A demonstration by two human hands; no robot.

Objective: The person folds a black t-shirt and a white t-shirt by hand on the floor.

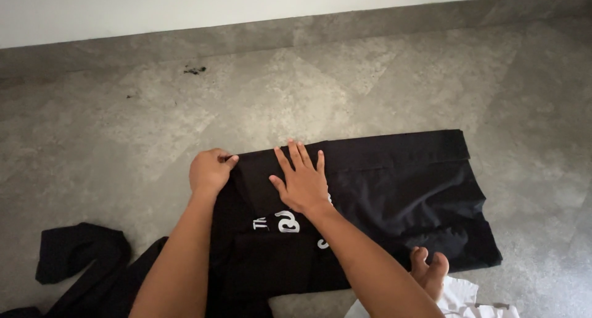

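**Two hands working a black printed shirt on a grey floor**

At the far left, around eight o'clock in the view, a crumpled black garment is lying on the grey stone floor, its loose end curling up and away from the main piece of cloth. A small dark smudge is sitting on the floor near eleven o'clock, close to the foot of the pale wall.

Moving right, the left hand is resting just left of centre, its fingers curled in tight and pinching the upper left corner of the black shirt. The thumb and forefinger are closing on the folded edge of the fabric there.

Just beside it, at the centre of the view, the right hand is lying flat on the shirt with its fingers spread wide and straight, pressing down on the cloth and gripping nothing. White print is showing on the shirt just below this palm.

The shirt itself is spreading from the centre out toward three o'clock, lying flat on the floor with a folded band running along its far edge.

Near five o'clock, a bare foot is resting with its toes touching the shirt's near edge. Beside the foot, at the bottom edge, a white cloth is partly showing.
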